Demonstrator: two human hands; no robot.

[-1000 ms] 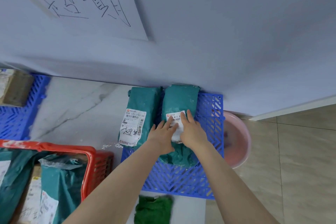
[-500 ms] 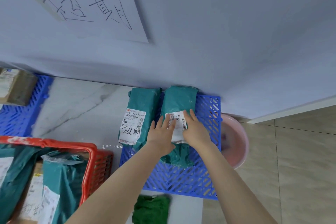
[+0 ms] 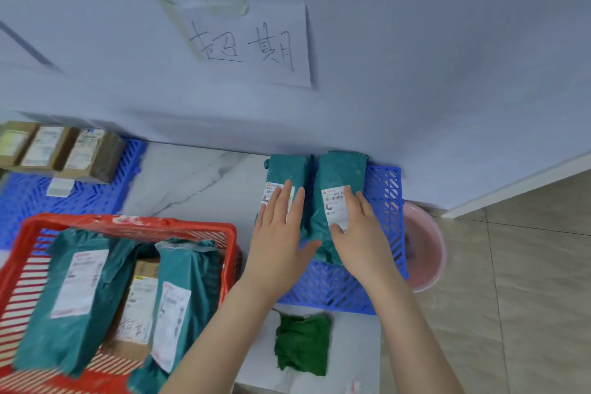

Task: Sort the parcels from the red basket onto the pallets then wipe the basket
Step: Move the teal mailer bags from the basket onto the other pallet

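Two teal parcels lie side by side on the right blue pallet [image 3: 387,189] against the wall. My left hand [image 3: 278,233] hovers flat over the left teal parcel [image 3: 287,169], fingers spread. My right hand [image 3: 358,230] rests flat on the right teal parcel [image 3: 340,173], fingers apart, covering part of its white label. Neither hand grips anything. The red basket [image 3: 134,224] at lower left holds teal parcels and a brown box with handwriting. A green cloth [image 3: 302,345] lies on the floor below the pallet.
A second blue pallet [image 3: 80,198] at far left carries brown boxes [image 3: 64,150]. A pink basin [image 3: 425,246] sits right of the right pallet. A paper sign [image 3: 252,45] with handwriting is taped to the wall. Marble floor lies between the pallets.
The view has swung left and down. My left hand has slid off the right parcel over to the left one; my right hand stays on the right parcel.
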